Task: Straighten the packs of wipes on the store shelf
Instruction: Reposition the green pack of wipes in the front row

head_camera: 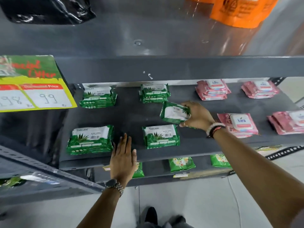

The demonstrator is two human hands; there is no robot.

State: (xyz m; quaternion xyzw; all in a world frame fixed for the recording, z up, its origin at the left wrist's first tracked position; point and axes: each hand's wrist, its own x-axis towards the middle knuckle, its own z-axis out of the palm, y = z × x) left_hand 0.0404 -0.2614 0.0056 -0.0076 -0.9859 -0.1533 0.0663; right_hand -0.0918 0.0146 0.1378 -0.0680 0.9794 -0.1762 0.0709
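Green Origami wipe packs lie on a dark grey shelf: a front left stack, a front middle pack, a back left stack and a back middle stack. My right hand grips another green pack, tilted and lifted just behind the front middle pack. Fingers together and holding nothing, my left hand lies flat on the shelf's front edge between the two front green stacks. Pink Kara wipe packs sit to the right, at the back and at the front.
More pink packs lie at the far right. A yellow and green price sign hangs from the shelf above on the left. Green packets sit on the lower shelf. An orange bag and a black bag lie on top.
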